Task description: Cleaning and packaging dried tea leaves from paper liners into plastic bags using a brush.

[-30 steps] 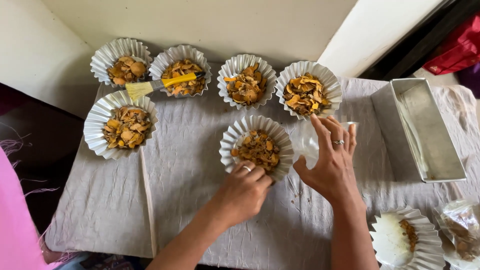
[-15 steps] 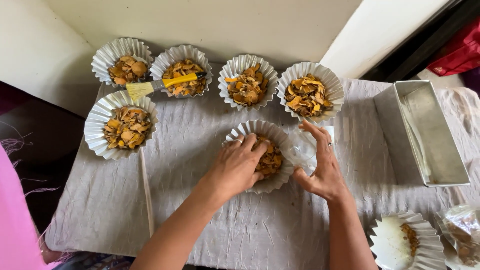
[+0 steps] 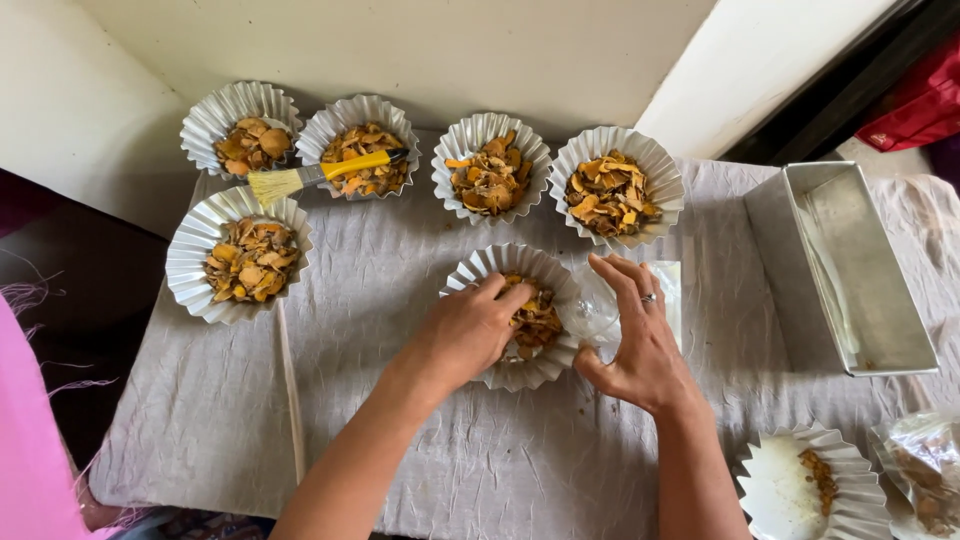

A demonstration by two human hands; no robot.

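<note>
A fluted silver foil cup point(image 3: 492, 264) with orange-brown dried slices stands mid-table. My left hand point(image 3: 466, 330) lies over it, fingers curled down onto the slices point(image 3: 540, 318). My right hand point(image 3: 640, 345), a ring on one finger, is just right of the cup with fingers spread, touching a clear plastic bag point(image 3: 600, 305) at the cup's rim. Whether the left fingers pinch any slices is hidden.
Several more filled foil cups point(image 3: 610, 185) line the back and left of the grey cloth point(image 3: 400, 300). A yellow-handled brush point(image 3: 320, 173) lies across one. A metal loaf tin point(image 3: 860, 270) stands right, a nearly bare foil cup point(image 3: 800, 490) and a plastic bag point(image 3: 925, 470) at lower right.
My left hand has moved from the cup's near rim up onto the slices. My right hand has dropped lower and closer to the cup's right side.
</note>
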